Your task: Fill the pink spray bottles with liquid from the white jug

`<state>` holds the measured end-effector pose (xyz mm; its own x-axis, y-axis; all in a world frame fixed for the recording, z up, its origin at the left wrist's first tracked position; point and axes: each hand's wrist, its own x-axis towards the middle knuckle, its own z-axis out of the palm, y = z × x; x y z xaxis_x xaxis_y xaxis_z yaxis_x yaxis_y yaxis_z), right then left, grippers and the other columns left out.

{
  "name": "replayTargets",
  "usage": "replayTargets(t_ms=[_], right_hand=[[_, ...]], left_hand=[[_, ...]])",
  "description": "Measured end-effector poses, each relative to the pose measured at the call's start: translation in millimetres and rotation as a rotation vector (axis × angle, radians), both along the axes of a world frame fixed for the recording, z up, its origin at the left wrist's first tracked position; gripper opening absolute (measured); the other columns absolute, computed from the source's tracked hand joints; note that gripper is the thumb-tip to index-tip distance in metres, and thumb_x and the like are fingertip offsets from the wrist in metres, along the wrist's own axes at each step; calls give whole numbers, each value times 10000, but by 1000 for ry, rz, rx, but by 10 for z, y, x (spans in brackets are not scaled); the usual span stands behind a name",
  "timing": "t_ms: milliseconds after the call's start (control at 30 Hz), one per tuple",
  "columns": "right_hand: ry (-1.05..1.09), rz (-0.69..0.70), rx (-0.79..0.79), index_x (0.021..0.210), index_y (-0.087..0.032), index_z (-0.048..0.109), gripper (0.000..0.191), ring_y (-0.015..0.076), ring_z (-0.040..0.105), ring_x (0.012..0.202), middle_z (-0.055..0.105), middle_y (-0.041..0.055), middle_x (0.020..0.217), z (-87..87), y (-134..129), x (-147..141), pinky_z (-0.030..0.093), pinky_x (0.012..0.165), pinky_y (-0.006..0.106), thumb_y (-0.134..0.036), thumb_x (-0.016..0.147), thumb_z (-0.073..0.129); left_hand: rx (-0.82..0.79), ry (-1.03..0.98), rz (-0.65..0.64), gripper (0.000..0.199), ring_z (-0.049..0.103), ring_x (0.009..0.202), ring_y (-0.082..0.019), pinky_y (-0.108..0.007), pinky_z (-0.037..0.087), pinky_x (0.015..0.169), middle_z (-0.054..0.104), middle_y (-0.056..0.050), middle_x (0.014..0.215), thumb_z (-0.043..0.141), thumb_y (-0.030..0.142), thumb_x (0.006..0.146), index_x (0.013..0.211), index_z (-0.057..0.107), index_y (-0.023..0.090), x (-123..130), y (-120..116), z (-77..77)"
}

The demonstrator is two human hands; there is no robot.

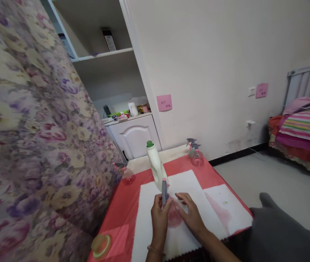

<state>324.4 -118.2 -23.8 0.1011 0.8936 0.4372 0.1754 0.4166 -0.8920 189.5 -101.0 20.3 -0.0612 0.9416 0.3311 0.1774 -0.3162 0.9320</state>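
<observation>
A round, see-through pink spray bottle [174, 217] stands on a white cloth [152, 218] near the table's front. My left hand [160, 211] has its fingers closed round the neck, just under the grey spray head [165, 191]. Against the bottle's right side rests my right hand [189, 211], fingers apart and curved, the thumb near the neck. Right behind the spray head is a tall pale green jug [156, 163] with a green cap, tilted in view.
Spray bottles stand at the table's back right [197, 158] and back left [128, 176]. A round lidded item [101, 245] sits front left on pink paper [120, 240]. A second white cloth [233, 207] with a pink stain lies right. A floral curtain [48, 145] hangs left.
</observation>
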Motion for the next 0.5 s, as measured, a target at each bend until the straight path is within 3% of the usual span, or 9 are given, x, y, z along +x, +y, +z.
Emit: replayTargets(t_ms=[167,400,500], right_hand=[[-56,16,-9,1039,-226,671,334,183,641,859,659,34,975,402,115,-82,514,788,313,-135,726,599],[-194,-35,-70,716,-210,684,184,151,539,635,548,-19,716,552,292,-159,428,595,262,-73,605,632],[-240,-6,-57,700,-215,684,211,144,520,621,519,-34,680,592,301,-123,390,574,245,-40,594,629]], left_hand=[[19,-57,37,160,686,812,-204,-319,531,765,706,-1,831,679,266,723,836,578,215,73,-29,-4],[46,-72,31,171,687,904,-232,-352,535,811,719,-30,914,638,200,720,880,579,218,114,-65,-13],[50,-67,9,241,677,955,-237,-375,521,870,720,-36,972,626,164,708,941,589,218,76,-69,-53]])
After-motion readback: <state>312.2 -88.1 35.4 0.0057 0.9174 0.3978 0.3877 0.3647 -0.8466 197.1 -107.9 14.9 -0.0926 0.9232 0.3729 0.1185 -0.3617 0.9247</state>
